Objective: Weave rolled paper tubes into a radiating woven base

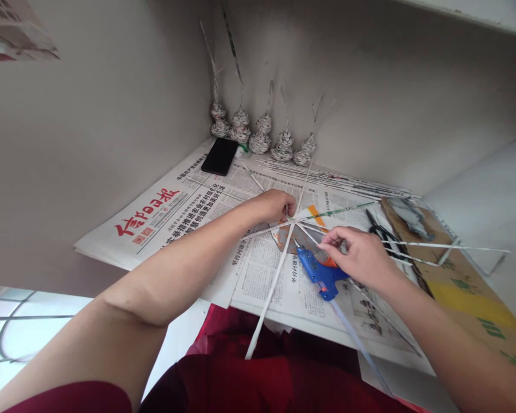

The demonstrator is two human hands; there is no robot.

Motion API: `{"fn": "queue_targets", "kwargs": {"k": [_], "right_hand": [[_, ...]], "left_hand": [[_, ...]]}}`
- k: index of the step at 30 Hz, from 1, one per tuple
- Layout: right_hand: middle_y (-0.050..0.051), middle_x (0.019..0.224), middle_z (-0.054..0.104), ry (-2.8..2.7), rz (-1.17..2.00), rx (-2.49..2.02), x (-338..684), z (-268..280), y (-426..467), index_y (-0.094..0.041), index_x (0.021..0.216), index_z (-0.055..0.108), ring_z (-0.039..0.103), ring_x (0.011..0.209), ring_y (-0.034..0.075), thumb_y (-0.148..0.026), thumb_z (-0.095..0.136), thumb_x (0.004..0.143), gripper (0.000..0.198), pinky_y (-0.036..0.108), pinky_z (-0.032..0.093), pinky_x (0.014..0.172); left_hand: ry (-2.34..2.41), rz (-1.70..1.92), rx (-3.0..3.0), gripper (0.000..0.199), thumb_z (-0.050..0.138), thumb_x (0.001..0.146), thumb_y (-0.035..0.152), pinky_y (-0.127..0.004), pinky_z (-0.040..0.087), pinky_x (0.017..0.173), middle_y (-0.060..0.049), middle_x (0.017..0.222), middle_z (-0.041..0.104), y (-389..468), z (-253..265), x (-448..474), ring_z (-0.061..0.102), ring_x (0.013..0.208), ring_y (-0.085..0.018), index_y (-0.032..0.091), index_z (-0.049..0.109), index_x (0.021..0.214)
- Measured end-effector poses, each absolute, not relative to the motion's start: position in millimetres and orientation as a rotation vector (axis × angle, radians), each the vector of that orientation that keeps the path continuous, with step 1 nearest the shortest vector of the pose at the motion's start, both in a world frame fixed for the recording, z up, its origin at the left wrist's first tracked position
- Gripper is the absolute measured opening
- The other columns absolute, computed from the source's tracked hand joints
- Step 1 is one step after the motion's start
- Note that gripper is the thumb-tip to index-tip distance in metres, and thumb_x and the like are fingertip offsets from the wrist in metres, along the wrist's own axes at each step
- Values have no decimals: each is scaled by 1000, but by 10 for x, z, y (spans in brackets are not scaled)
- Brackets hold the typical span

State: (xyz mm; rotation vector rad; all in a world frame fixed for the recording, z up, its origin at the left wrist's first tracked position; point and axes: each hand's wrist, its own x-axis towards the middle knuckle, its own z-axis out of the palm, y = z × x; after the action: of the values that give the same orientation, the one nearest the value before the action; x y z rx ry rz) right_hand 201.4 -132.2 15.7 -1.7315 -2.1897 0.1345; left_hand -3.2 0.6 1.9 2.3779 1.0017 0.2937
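Note:
Thin rolled newspaper sticks (279, 264) cross one another and fan out like a star in front of me. My left hand (278, 205) is closed at the crossing, with its fingertips pinching the sticks there; the exact grip is partly hidden. On the right side, my right hand (359, 249) pinches one paper stick (312, 235) between thumb and fingers. Beneath that hand a blue glue gun (316, 269) with orange parts lies on the newspaper, its nozzle toward the crossing and its cord running down over the table edge.
Several woven paper gourds (260, 135) stand along the back wall, near a black phone (220, 156). A bundle of paper sticks (339, 180) lies behind the work. Scissors (376, 229) and cardboard (464, 281) are at right. Newspaper (155, 223) covers the table.

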Motion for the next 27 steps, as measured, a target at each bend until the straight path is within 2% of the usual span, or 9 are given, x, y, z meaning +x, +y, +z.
{"fn": "queue_targets", "kwargs": {"k": [3, 8, 11, 17, 19, 22, 27], "right_hand": [[-1, 73, 69, -2174, 179, -1773, 2085, 182, -1546, -26, 75, 61, 59, 58, 16, -39, 60, 84, 16, 30, 43, 58], [1, 75, 64, -2243, 132, -1689, 2158, 272, -1799, -26, 77, 57, 60, 70, 19, -36, 53, 89, 16, 31, 43, 62], [1, 71, 59, -2191, 186, -1710, 2163, 293, -1846, -26, 78, 55, 56, 67, 19, -37, 50, 91, 18, 32, 42, 62], [-1, 59, 45, -1647, 842, -1629, 2095, 229, -1773, -21, 61, 43, 42, 56, 14, -50, 42, 93, 43, 29, 37, 56], [-1, 59, 47, -1458, 1047, -1549, 2046, 223, -1752, -20, 62, 47, 43, 56, 12, -51, 48, 91, 43, 28, 37, 55], [2, 68, 58, -1304, 1261, -1467, 1972, 233, -1752, -18, 72, 60, 52, 63, 13, -48, 59, 86, 33, 26, 39, 56], [5, 77, 66, -1235, 1344, -1416, 1906, 248, -1787, -19, 83, 71, 59, 70, 14, -40, 70, 80, 21, 27, 45, 61]], "left_hand": [[990, 301, 2381, 24, 68, 68, 10, -19, 39, 64, 0, 83, 68, 10, 15, -34, 59, 74, -11, 16, 69, 91], [982, 324, 2382, 24, 68, 66, 9, -18, 40, 63, 2, 80, 68, 16, -2, -40, 59, 73, -10, 18, 69, 88], [965, 345, 2381, 22, 68, 66, 10, -18, 40, 63, 2, 79, 68, 22, -17, -40, 60, 73, -10, 17, 69, 87], [959, 352, 2392, 22, 68, 66, 11, -18, 40, 63, 1, 79, 68, 47, -57, -30, 60, 72, -10, 17, 69, 88], [962, 351, 2389, 23, 67, 67, 10, -18, 40, 63, 1, 80, 69, 50, -61, -30, 60, 73, -10, 16, 69, 89], [953, 350, 2396, 23, 67, 67, 10, -18, 40, 63, 1, 81, 69, 47, -56, -35, 61, 73, -10, 17, 69, 89], [935, 348, 2413, 22, 68, 67, 11, -18, 40, 64, 1, 80, 69, 47, -50, -39, 60, 72, -10, 16, 69, 89]]}}
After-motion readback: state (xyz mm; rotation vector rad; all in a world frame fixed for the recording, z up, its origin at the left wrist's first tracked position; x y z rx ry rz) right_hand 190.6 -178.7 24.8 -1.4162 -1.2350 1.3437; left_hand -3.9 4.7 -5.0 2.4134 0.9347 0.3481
